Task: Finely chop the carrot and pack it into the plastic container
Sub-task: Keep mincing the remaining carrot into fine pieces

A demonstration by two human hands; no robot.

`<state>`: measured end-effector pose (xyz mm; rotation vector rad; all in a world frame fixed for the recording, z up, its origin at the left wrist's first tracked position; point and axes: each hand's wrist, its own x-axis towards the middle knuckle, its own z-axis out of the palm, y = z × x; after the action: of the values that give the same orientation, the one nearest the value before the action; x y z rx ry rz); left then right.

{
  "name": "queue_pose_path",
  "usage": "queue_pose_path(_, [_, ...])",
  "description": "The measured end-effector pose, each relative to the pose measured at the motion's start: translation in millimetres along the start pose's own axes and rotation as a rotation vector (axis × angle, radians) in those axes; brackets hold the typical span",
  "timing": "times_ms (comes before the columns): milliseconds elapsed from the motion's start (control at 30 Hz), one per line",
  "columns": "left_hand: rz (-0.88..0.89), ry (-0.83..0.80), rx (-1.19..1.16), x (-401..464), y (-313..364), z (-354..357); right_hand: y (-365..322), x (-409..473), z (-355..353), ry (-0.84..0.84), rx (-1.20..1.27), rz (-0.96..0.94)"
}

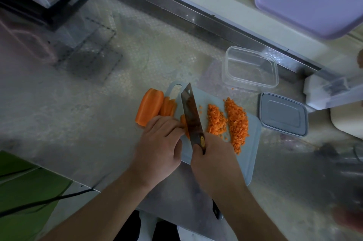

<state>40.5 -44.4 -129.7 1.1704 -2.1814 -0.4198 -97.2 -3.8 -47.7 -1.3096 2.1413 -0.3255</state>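
Left hand (160, 138), fingers curled, is pinning carrot strips (183, 122) for the knife (191, 114); right hand (214, 160) is gripping its handle; container (250, 67) is waiting far right for packing.

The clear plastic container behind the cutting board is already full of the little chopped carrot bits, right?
Not quite. The clear plastic container does sit behind the pale blue cutting board, but the head view shows it empty. The finely chopped orange carrot bits lie in heaps on the board, to the right of the steel knife that the right hand holds.
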Motion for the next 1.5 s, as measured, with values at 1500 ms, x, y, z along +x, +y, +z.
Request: queue_pose_path(1500, [-0.003,0.024,0.010,-1,-2,1,-8,1,2,0.017,0.087,-0.009])
